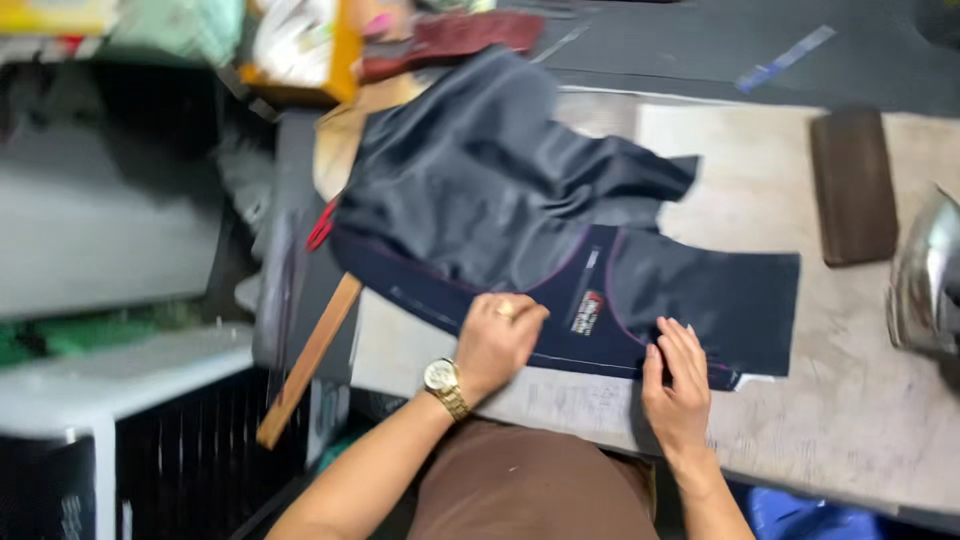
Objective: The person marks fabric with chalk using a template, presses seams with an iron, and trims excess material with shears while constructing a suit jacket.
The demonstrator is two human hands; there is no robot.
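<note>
**Both hands press a dark garment piece flat**

A dark navy garment piece (520,200) lies spread on the pale bench (850,400), its near edge toward the person. The left hand (497,340), fingers curled together, presses on the hem. The right hand (678,385) lies flat, fingers together, on the corner. A wooden stick (310,360) leans at the bench edge; a brown block (853,185) sits well apart.

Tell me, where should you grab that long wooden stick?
Grip the wooden ruler by its lower end, coming from the left. That end juts past the table edge into open air, while its upper end is tucked under the dark garment.
</note>
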